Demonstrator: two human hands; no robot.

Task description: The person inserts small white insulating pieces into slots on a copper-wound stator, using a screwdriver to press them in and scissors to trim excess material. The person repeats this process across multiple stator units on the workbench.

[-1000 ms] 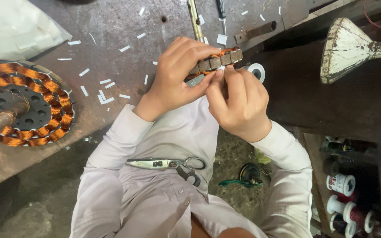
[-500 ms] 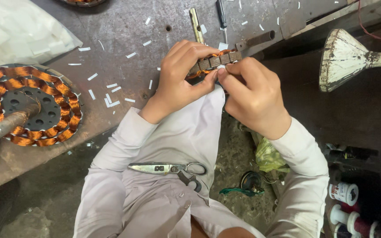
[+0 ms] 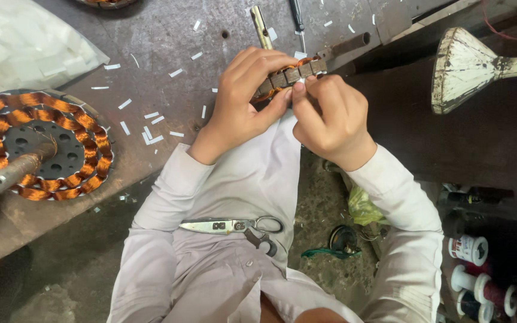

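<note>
Holding a small stator (image 3: 288, 75) between both hands, a person sits at the edge of a dark metal table (image 3: 169, 36). The stator, a slotted metal ring with copper windings, sits just above the table edge, near the top middle of the view. The left hand (image 3: 243, 98) wraps over its left part, fingers clamped on it. The right hand (image 3: 330, 113) is just right of the left hand, its fingertips (image 3: 299, 88) pinched together against the stator's lower rim, on what looks like a small white slip.

Left of the stator, white paper slips (image 3: 151, 128) lie scattered on the table. Far left of the stator lies a larger wound stator (image 3: 37, 146) with orange coils on a metal shaft. Below the stator, scissors (image 3: 234, 227) rest closed on the person's lap. Right of the stator stands a worn white funnel-shaped piece (image 3: 468, 69); far below it are thread spools (image 3: 471, 263).
</note>
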